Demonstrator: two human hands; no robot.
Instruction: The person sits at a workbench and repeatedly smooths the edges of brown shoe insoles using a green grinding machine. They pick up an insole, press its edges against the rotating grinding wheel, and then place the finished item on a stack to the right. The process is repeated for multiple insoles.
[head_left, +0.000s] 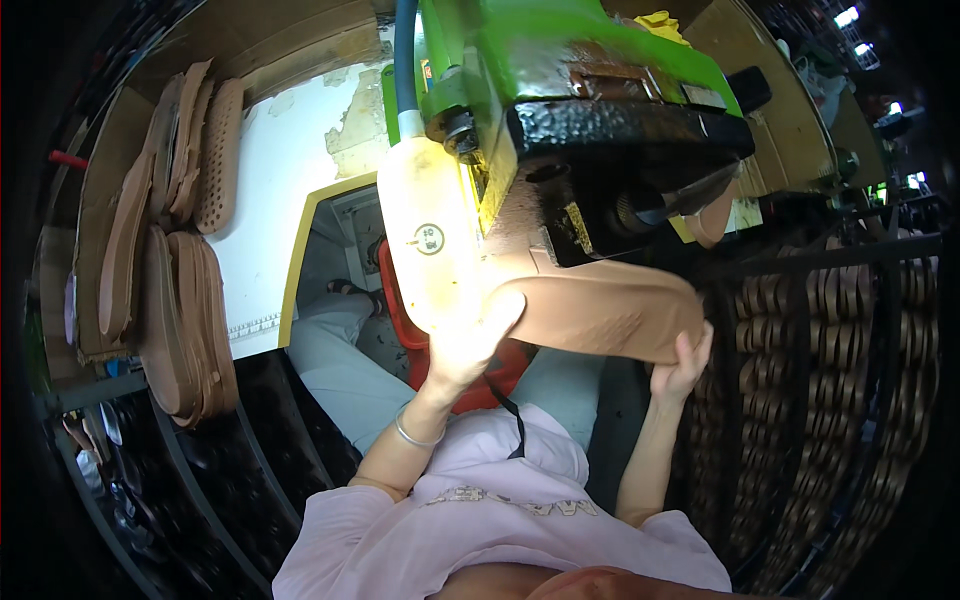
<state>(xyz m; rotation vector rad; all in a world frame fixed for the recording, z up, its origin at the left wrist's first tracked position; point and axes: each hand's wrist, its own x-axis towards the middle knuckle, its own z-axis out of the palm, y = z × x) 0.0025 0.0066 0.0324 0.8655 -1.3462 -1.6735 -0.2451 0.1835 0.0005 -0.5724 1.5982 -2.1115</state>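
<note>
A tan shoe sole (600,312) lies level across both my hands, beneath the black head of a green machine (600,70). My left hand (465,345) is closed on the sole's left end with the thumb along its edge; glare washes out part of that hand. At the rounded right end, my right hand (683,362) grips the rim, its fingertips curled round it. The sole's far edge is partly hidden under the machine head. A brightly lit lamp (425,235) hangs just beyond my left hand.
Stacked tan soles (185,330) lie on the white table (265,240) to the left, beside a cardboard side (100,230). Another sole (712,218) shows behind the machine at right. Racks of soles (815,390) stand at my right. A red stool (505,370) is below.
</note>
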